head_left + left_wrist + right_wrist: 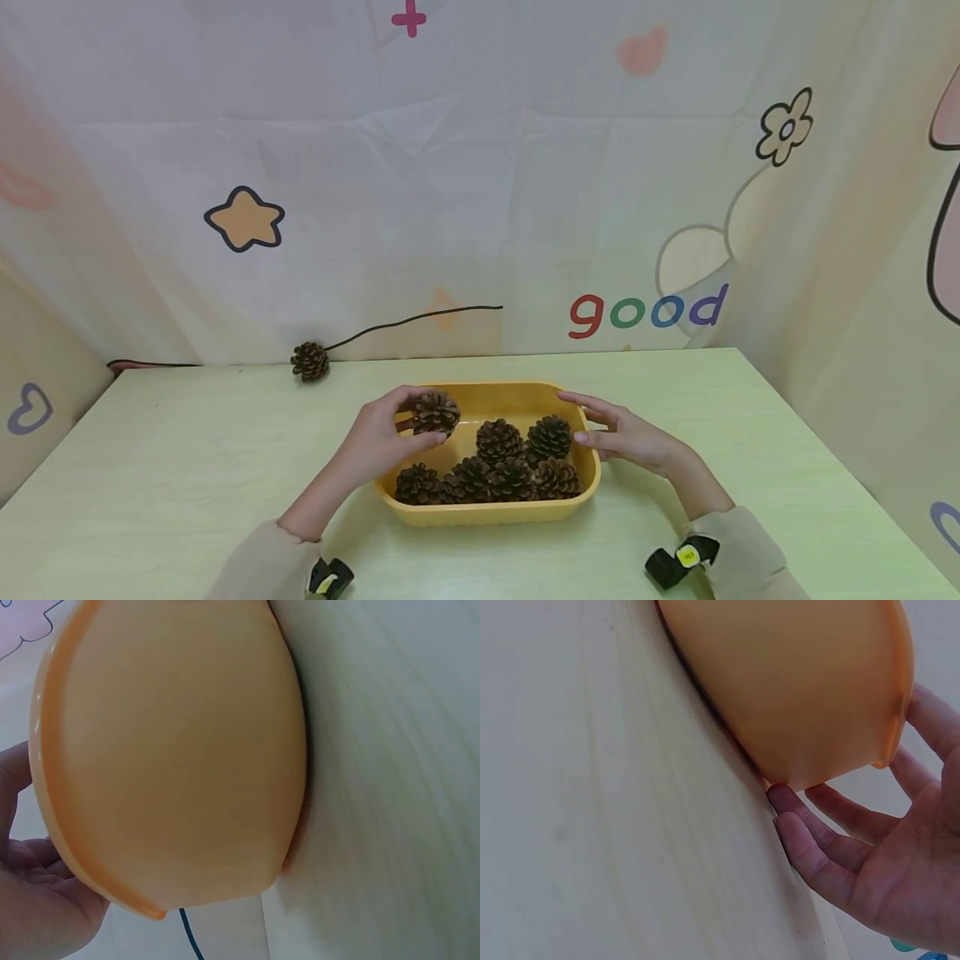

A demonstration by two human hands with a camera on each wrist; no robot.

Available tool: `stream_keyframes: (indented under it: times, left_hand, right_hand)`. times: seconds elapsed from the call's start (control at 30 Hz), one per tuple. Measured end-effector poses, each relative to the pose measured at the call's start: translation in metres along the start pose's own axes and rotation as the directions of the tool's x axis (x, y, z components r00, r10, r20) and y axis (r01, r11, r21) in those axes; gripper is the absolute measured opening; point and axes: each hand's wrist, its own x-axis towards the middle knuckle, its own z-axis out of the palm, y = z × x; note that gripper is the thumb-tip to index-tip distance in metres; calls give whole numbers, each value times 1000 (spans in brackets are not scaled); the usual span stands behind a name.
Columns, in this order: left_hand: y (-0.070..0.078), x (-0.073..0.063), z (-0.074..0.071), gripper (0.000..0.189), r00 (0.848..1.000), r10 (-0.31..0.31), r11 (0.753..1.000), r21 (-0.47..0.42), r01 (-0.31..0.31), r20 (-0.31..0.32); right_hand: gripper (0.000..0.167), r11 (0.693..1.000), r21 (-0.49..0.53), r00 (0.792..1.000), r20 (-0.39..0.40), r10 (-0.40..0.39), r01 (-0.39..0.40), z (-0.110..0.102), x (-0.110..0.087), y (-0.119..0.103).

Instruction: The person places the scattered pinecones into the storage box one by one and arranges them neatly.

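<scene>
My left hand (384, 437) holds a brown pinecone (436, 413) between thumb and fingers, over the left back part of a yellow plastic basin (487, 513). Inside the basin lie several more pinecones (498, 442), mostly along its front and right side. The right hand (630, 437) grips the basin's right side, thumb at the rim and other fingers along the outer wall. In the right wrist view its fingertips (795, 832) are low beside the basin wall (802, 690). From the left wrist, the basin wall (180, 765) hides the held pinecone and part of the left hand (45, 892).
One pinecone (310, 362) sits apart at the table's back edge, left of the basin. The pale wooden table (187, 467) meets a printed cloth backdrop (337, 167) behind, with a dark line (412, 318) on it. Cloth also hangs at both sides.
</scene>
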Motion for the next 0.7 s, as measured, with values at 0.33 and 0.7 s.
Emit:
stream_keyframes:
  times: [0.33,0.7]
  left_hand:
    - [0,9,8,54,997,53,996,67,-57,53]
    - [1,18,10,57,980,113,975,169,-141,165]
  right_hand:
    - [64,1000,1,1000,4,-3,3,0,-1,0]
    - [65,1000,7,1000,6,-4,4,1,-1,-1]
